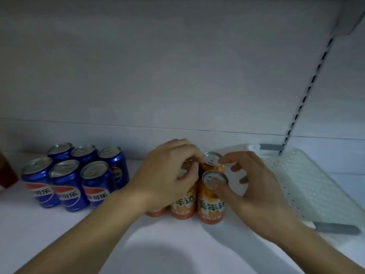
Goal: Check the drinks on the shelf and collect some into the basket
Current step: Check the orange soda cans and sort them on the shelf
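Note:
Several orange cans (211,204) stand in two rows at the middle of the white shelf (59,234). My left hand (167,175) reaches over the left ones, fingers curled down around the top of an orange can that it mostly hides. My right hand (254,186) is beside the right column. Its thumb lies on the lid of the front right can and its index fingertip touches the rim of the rear orange can (212,159); the other fingers hang loosely curled. Several blue cola cans (67,184) stand grouped to the left.
A white perforated tray (308,186) with grey brackets lies on the shelf at the right. A slotted upright rail (306,91) runs up the back wall above it. A dark red object (6,171) shows at the left edge.

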`<state>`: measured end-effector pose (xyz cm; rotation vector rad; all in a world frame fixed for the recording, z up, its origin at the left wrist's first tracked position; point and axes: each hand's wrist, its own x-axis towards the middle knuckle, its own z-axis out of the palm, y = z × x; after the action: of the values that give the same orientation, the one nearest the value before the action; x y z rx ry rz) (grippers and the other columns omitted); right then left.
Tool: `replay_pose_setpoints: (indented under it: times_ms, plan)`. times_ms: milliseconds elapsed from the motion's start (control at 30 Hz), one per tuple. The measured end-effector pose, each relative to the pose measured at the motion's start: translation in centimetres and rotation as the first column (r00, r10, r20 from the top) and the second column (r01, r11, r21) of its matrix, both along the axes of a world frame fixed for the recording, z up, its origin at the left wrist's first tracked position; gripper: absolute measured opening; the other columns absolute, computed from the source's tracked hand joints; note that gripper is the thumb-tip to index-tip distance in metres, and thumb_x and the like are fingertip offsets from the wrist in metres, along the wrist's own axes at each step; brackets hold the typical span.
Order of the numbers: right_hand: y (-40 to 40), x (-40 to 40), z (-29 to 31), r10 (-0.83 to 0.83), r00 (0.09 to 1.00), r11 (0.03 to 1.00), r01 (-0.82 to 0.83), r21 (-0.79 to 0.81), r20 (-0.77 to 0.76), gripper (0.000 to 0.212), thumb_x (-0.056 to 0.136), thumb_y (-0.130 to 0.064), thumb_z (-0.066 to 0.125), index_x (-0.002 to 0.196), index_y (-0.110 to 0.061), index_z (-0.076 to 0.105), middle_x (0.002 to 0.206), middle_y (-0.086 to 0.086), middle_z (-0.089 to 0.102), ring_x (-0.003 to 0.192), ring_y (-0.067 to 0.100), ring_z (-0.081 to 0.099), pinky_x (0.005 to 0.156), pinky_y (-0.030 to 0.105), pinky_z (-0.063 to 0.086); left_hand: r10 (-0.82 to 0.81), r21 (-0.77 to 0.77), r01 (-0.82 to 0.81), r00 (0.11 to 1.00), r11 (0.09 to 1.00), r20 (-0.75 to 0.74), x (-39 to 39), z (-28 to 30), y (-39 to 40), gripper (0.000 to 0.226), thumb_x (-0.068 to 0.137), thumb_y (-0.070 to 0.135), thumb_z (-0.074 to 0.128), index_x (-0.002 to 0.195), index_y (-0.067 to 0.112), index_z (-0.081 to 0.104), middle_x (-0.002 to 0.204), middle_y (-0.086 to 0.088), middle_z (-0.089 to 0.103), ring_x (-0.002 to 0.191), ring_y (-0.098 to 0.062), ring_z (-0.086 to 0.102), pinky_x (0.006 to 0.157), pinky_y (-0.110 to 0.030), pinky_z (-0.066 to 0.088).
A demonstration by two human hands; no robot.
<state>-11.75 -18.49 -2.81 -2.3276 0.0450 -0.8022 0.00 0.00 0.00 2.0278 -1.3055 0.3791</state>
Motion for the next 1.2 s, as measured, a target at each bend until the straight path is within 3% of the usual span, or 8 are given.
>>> replay_pose_setpoints:
  times_ms: [133, 300, 500, 667, 867, 967, 1067, 1200]
  plan:
    - [1.1, 0.4, -0.9, 0.018, 0.987, 0.999, -0.013, 0.036, -0.16, 0.032, 0.074, -0.05, 0.075, 0.095, -0.057, 0.052, 0.113, -0.028, 0.05, 0.106, -0.014, 0.051, 0.077, 0.003, 0.042, 0.021, 0.078, -0.013, 0.995, 0.997, -0.098, -0.1, -0.7, -1.2, 0.016, 0.091, 0.023, 0.057, 0.099, 0.025, 0.07, 0.096, 0.013, 0.065, 0.093, -0.006, 0.063, 0.08, -0.034, 0.053]
    - [1.6, 1.4, -1.3, -0.035, 0.983, 0.996, 0.05, 0.077, -0.18, 0.021, 0.08, -0.046, 0.075, 0.088, -0.046, 0.056, 0.103, -0.019, 0.059, 0.089, -0.006, 0.059, 0.069, 0.01, 0.044, 0.046, 0.124, -0.025, 0.985, 0.992, -0.166, -0.5, -2.0, -1.5, 0.022, 0.085, 0.034, 0.046, 0.093, 0.031, 0.067, 0.094, 0.012, 0.062, 0.093, -0.008, 0.063, 0.081, -0.04, 0.053]
    - [1.3, 0.0, 1.9, -0.062, 0.993, 0.964, 0.085, 0.254, -0.096, 0.025, 0.082, -0.03, 0.082, 0.091, -0.037, 0.06, 0.085, -0.021, 0.068, 0.083, -0.011, 0.063, 0.065, 0.017, 0.052, 0.036, -0.098, -0.068, 0.952, 0.993, -0.303, -2.0, -2.1, -0.7, 0.028, 0.092, 0.028, 0.057, 0.12, 0.026, 0.064, 0.113, 0.014, 0.068, 0.109, -0.003, 0.064, 0.091, -0.031, 0.055]
    - [0.6, -0.2, 9.9, 0.018, 0.993, 0.931, -0.059, 0.361, 0.116, 0.021, 0.086, -0.036, 0.078, 0.099, -0.03, 0.063, 0.094, -0.006, 0.073, 0.079, 0.004, 0.072, 0.064, 0.024, 0.055, -0.257, -0.364, 0.069, 0.826, 0.929, -0.501, -3.4, -1.1, -1.4, 0.067, 0.085, 0.045, 0.065, 0.144, 0.022, 0.043, 0.131, 0.002, 0.065, 0.123, -0.018, 0.064, 0.097, -0.039, 0.057]
    - [0.3, 1.9, 12.7, 0.208, 0.969, 0.882, -0.244, 0.403, 0.133, 0.025, 0.091, -0.031, 0.076, 0.112, -0.02, 0.067, 0.09, -0.001, 0.078, 0.083, 0.016, 0.076, 0.076, 0.034, 0.06, -0.417, -0.603, -0.031, 0.694, 0.797, -0.587, -4.7, -0.5, -4.1, 0.049, 0.082, 0.023, 0.078, 0.126, 0.026, 0.058, 0.113, 0.009, 0.075, 0.105, -0.013, 0.073, 0.08, -0.02, 0.057]
    - [-0.4, 3.1, 11.6, 0.297, 0.942, 0.784, -0.335, 0.522, 0.158, 0.03, 0.09, -0.036, 0.065, 0.116, -0.021, 0.069, 0.097, -0.002, 0.077, 0.093, 0.016, 0.073, 0.084, 0.037, 0.057, -0.504, -0.653, -0.056, 0.588, 0.755, -0.633, -4.7, -0.7, -4.5, 0.058, 0.073, 0.045, 0.086, 0.124, 0.031, 0.063, 0.119, 0.0, 0.074, 0.108, -0.025, 0.072, 0.077, -0.03, 0.059]
    - [-0.6, 4.0, 10.6, 0.416, 0.89, 0.633, -0.43, 0.644, 0.186, 0.041, 0.091, -0.028, 0.057, 0.129, -0.014, 0.065, 0.126, 0.021, 0.069, 0.117, 0.037, 0.067, 0.104, 0.057, 0.052, -0.545, -0.666, -0.062, 0.52, 0.744, -0.657, -4.7, -1.3, -4.4, 0.054, 0.065, 0.057, 0.082, 0.116, 0.042, 0.068, 0.12, -0.001, 0.074, 0.106, -0.024, 0.074, 0.078, -0.032, 0.059]
    - [-0.3, 4.3, 9.7, 0.401, 0.883, 0.573, -0.45, 0.685, 0.244, 0.034, 0.093, -0.025, 0.065, 0.123, -0.011, 0.066, 0.122, 0.032, 0.067, 0.112, 0.045, 0.068, 0.101, 0.062, 0.052, -0.614, -0.707, -0.127, 0.404, 0.696, -0.677, -4.7, -1.4, -4.5, 0.075, 0.079, 0.057, 0.075, 0.142, 0.024, 0.051, 0.134, -0.01, 0.067, 0.118, -0.031, 0.068, 0.097, -0.043, 0.057]
